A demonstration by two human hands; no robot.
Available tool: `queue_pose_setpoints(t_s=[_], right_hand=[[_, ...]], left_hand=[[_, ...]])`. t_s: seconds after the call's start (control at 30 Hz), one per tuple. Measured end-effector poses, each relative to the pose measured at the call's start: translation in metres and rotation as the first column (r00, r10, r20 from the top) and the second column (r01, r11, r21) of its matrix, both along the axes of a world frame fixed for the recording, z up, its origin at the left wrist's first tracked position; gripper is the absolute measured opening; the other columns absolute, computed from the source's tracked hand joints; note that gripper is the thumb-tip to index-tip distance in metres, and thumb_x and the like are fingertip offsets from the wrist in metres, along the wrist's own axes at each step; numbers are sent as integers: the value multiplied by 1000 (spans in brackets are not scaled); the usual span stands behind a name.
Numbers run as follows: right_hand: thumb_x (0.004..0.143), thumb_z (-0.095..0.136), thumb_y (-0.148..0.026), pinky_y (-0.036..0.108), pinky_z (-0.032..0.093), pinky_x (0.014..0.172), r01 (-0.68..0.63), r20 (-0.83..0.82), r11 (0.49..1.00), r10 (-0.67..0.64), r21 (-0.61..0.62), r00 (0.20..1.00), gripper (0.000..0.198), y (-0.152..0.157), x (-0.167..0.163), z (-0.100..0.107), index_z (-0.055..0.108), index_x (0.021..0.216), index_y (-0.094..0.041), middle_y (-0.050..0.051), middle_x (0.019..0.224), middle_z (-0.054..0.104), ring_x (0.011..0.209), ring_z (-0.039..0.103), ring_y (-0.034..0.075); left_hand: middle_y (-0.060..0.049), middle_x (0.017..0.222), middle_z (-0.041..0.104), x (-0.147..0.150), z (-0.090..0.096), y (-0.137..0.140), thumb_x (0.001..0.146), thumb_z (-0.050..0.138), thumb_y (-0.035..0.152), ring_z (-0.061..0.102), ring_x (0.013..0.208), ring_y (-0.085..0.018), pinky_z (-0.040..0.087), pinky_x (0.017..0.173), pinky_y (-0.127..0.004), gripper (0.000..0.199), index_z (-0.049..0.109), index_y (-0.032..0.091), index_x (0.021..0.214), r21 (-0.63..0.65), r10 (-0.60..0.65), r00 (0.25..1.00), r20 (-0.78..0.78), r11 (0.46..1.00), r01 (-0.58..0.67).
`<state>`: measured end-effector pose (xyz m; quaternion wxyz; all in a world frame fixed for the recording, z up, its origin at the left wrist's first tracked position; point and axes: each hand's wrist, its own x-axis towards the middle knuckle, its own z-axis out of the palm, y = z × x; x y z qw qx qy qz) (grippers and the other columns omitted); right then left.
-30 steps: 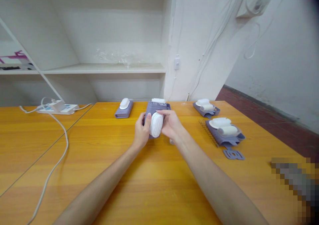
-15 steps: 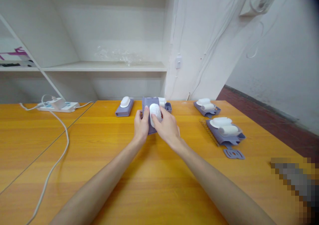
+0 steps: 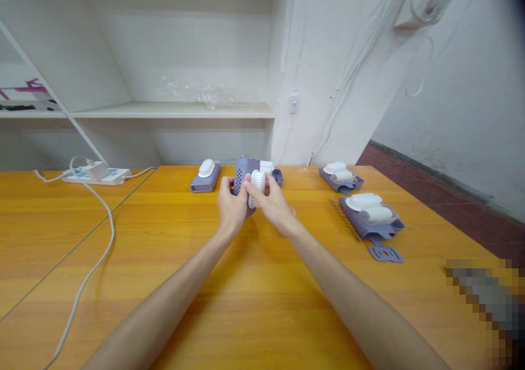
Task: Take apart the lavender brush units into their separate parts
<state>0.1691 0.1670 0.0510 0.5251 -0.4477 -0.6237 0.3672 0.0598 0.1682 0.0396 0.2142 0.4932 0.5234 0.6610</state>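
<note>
In front of me, above the table, a grey-purple plastic holder (image 3: pixel 245 168) with round holes in its side is gripped by my left hand (image 3: pixel 232 206), fingers closed round its left edge. My right hand (image 3: pixel 276 203) is closed on a white oval scrub brush (image 3: pixel 257 183), whose ribbed, bristle-like side faces right. The left thumb meets the brush's near-left side, close to the right thumb. Just behind the hands are a white roll (image 3: pixel 266 166) and a small grey-purple tray part (image 3: pixel 278 177), both partly hidden.
A holder with a white oval piece (image 3: pixel 206 169) lies at the back left. On the right are two more sets, a far one (image 3: pixel 341 177) and a nearer one (image 3: pixel 371 217) with a flat slotted piece (image 3: pixel 385 253). A power strip (image 3: pixel 96 174) and white cable (image 3: pixel 109 239) lie left.
The white brush has turned from facing me to edge-on, showing its ribbed side. The holder has rotated slightly, so its holed side shows more. Both hands stay in nearly the same place.
</note>
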Motion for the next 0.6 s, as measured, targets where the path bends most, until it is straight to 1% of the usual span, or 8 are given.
queue_pose_setpoints(t_s=[0.07,0.13,0.23,0.3,0.4,0.43,0.5,0.6], right_hand=[[81,58,-42,31,48,80,-75,-78,997,75,0,994,41,2,-2,-3,55,114,-20,7,107,64,91,61,18],[80,57,-40,33,47,81,-28,-53,999,30,31,998,35,2,-4,-4,59,107,-18,7,102,65,89,61,19],[73,64,-36,35,47,82,58,54,994,-64,92,997,33,1,-5,-1,60,100,-17,7,99,64,87,60,20],[67,68,-33,34,48,80,48,45,997,-50,54,998,39,1,-6,2,57,101,-17,5,97,63,85,60,19],[62,70,-27,31,50,75,-31,-68,996,25,-86,997,49,5,-5,3,49,105,-17,4,97,63,81,61,17],[60,70,-25,30,50,74,-49,-91,993,39,-109,995,51,7,-4,3,48,106,-17,4,97,63,81,61,17],[58,72,-25,30,50,74,-49,-89,994,41,-97,995,54,11,-2,0,46,105,-17,4,98,62,82,61,16],[58,73,-29,30,50,73,-37,-43,999,36,-25,998,53,16,3,-4,46,103,-19,3,96,62,82,61,17]], left_hand=[[2,74,56,-1,4,-1,78,59,51,51,67,-12,38,62,-23,34,51,18,80,18,-11,1000,-2,1000,11],[2,74,54,-2,7,-1,80,58,51,51,68,-12,39,63,-23,33,50,18,80,32,-37,999,34,999,36],[2,76,53,-3,9,0,80,57,50,51,70,-12,40,65,-23,32,48,19,81,55,-78,993,84,996,73],[1,79,54,-3,10,-1,79,60,48,53,73,-12,41,68,-24,31,48,19,83,71,-110,991,72,992,105],[1,81,56,-3,10,-3,78,62,45,53,74,-12,41,69,-24,30,48,19,83,77,-138,990,20,988,137],[1,80,56,-3,11,-4,78,62,45,53,73,-12,40,68,-24,30,48,19,82,71,-140,990,8,988,139],[2,77,54,-3,11,-4,78,62,46,51,70,-11,39,66,-23,31,48,19,80,58,-141,990,6,988,141],[3,72,51,-4,12,-3,79,60,47,49,66,-11,38,63,-23,31,48,19,77,52,-155,987,38,987,152]])
